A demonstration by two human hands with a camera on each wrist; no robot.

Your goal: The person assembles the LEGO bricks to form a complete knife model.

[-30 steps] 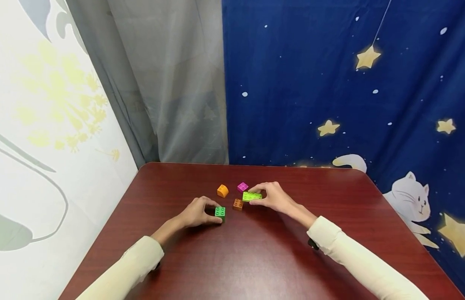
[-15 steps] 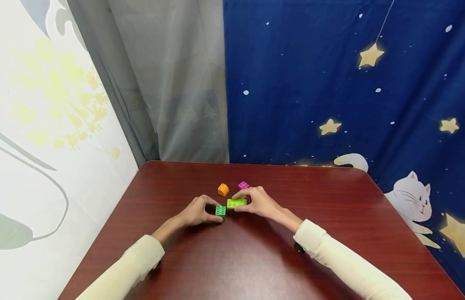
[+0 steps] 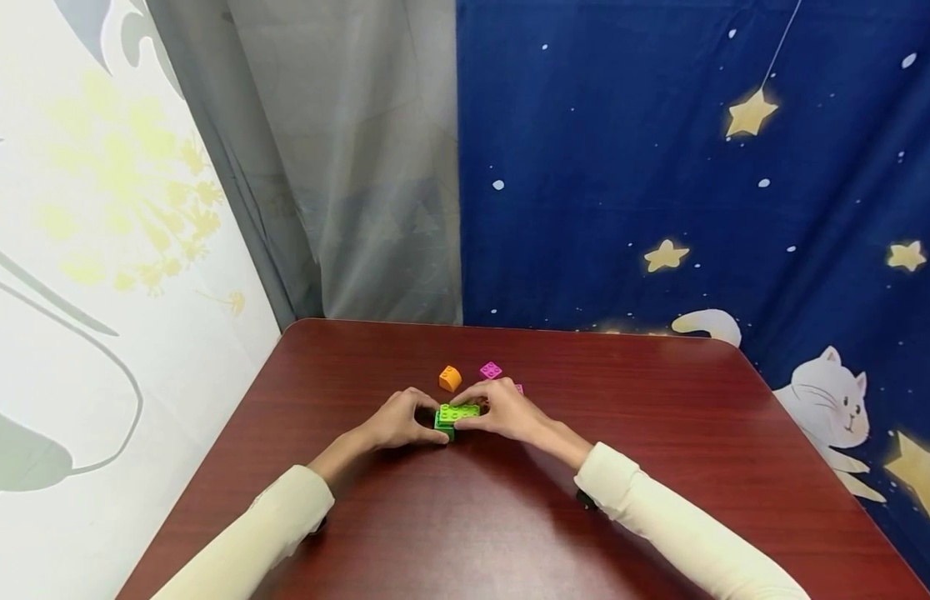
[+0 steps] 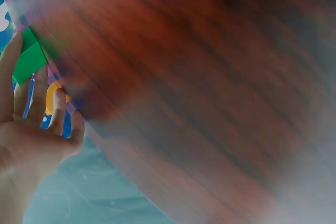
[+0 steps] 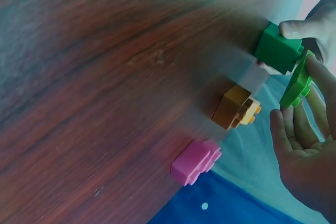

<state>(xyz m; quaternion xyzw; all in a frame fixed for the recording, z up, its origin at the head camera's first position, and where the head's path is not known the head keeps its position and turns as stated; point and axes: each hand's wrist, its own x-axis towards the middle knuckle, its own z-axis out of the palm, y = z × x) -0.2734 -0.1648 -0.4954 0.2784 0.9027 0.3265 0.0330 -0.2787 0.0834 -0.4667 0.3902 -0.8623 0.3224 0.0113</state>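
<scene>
Hands [image 3: 397, 421] [image 3: 512, 410] pinching green bricks [image 5: 275, 48] [image 5: 296, 83], table edges [image 3: 375, 325] well away

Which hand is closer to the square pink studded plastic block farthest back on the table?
Right. The right hand is just in front of that pink block; the left hand is farther off to its left, gripping a square dark-green plastic block.
</scene>
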